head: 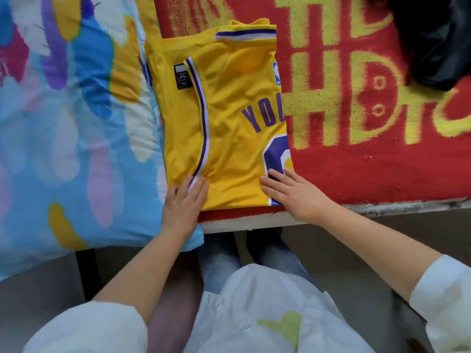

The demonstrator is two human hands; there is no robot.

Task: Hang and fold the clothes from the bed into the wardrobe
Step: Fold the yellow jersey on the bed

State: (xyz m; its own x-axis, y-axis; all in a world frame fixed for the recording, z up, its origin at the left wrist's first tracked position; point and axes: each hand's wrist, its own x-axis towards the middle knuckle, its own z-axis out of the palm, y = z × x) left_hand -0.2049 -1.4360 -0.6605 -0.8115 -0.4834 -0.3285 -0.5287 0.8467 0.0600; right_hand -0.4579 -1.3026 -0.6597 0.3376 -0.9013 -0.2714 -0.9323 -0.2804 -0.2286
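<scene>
White sleeves and a pale shirt front fill the lower field, with both forearms extending to the bed edge. On the bed, a yellow jersey (224,115) lies folded lengthwise on a red blanket with yellow lettering (356,98), its left edge touching a feather-patterned quilt (63,123). Left hand (182,202) rests flat on the jersey's lower left corner, fingers straight and pressing across the purple-and-white trim; the grip holds nothing. Right hand (293,194) lies flat on the lower right corner over the purple numeral, fingers extended, likewise pressing rather than grasping. A black garment or bag (438,47) sits at the upper right, well apart. Judged from its drape and sheen, the jersey is light, thin and limp, probably slick synthetic knit, so folded layers are likely to slide over one another. Recommended hold: pinch both lower corners through all layers, or slide flat hands beneath the hem, then carry it upward to the collar to complete the fold. Wardrobe is not in view.
</scene>
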